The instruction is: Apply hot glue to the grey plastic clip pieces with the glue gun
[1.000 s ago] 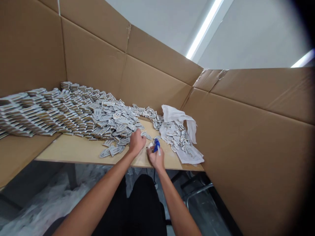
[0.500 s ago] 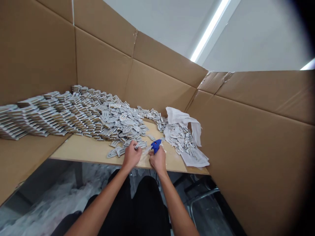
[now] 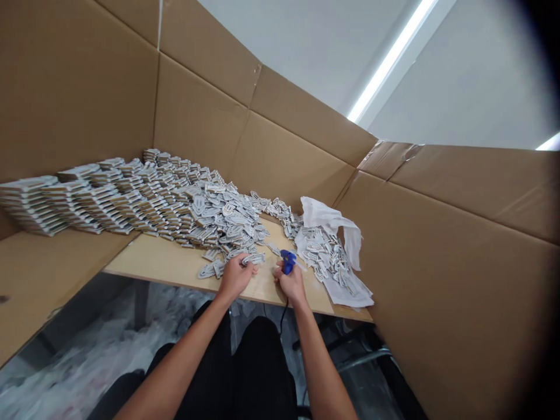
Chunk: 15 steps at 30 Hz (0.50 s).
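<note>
My left hand (image 3: 237, 276) is closed on a flat grey piece with a slotted, rounded outline (image 3: 254, 258), held just above the front of the wooden board (image 3: 170, 262). A short way to its right, my right hand (image 3: 291, 282) grips a blue glue gun (image 3: 288, 261). A clear stick shows at the gun, and a dark cord (image 3: 283, 315) hangs below that hand. Beyond my left hand lies a loose heap of similar grey pieces (image 3: 230, 219). A few more pieces (image 3: 212, 269) lie on the board beside my left wrist.
Neat stacks of pieces (image 3: 96, 195) fill the left side. At the right, smaller pieces (image 3: 321, 254) lie on white wrapping sheet (image 3: 356, 294). Tall cardboard walls (image 3: 297, 137) enclose the work surface. Crumpled clear plastic (image 3: 114, 332) covers the floor below.
My right hand and the glue gun have moved right, away from the held piece, and the gun has turned. My left hand still holds the piece. The view has shifted slightly.
</note>
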Each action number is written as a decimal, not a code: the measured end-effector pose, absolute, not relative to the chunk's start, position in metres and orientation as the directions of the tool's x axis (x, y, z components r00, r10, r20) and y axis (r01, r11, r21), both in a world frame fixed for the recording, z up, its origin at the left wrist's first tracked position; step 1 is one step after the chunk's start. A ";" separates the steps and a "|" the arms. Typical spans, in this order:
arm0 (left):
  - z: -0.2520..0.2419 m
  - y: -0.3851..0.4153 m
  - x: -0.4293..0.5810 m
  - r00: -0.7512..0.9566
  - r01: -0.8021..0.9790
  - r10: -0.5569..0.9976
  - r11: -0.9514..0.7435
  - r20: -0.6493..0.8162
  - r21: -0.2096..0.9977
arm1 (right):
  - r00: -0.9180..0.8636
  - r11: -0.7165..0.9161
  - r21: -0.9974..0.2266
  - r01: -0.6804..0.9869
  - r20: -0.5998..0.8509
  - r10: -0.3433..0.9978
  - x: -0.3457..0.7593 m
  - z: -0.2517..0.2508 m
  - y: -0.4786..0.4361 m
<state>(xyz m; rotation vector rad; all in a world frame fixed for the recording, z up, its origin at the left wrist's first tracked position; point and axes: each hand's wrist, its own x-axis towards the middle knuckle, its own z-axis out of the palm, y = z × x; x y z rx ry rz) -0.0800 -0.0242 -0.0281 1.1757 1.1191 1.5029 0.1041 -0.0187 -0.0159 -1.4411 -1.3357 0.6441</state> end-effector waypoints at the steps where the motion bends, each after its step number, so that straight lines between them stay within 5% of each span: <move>1: -0.028 -0.023 -0.080 -0.142 -0.122 0.976 -0.185 0.168 0.975 | 0.240 0.161 -0.950 0.266 0.227 0.944 0.101 -0.017 -0.020; 4: -0.029 -0.022 -0.080 -0.125 -0.170 0.982 -0.162 0.142 0.972 | 0.218 0.186 -0.982 0.007 0.183 0.959 0.086 -0.019 -0.024; 7: -0.032 -0.020 -0.080 -0.108 -0.206 0.984 -0.164 0.144 0.965 | 0.184 0.198 -0.978 -0.068 0.183 0.966 0.067 -0.017 -0.027; 15: -0.045 -0.015 -0.078 -0.052 -0.223 0.973 -0.232 0.225 0.947 | 0.227 0.138 -0.967 0.215 0.187 0.956 0.050 -0.021 -0.026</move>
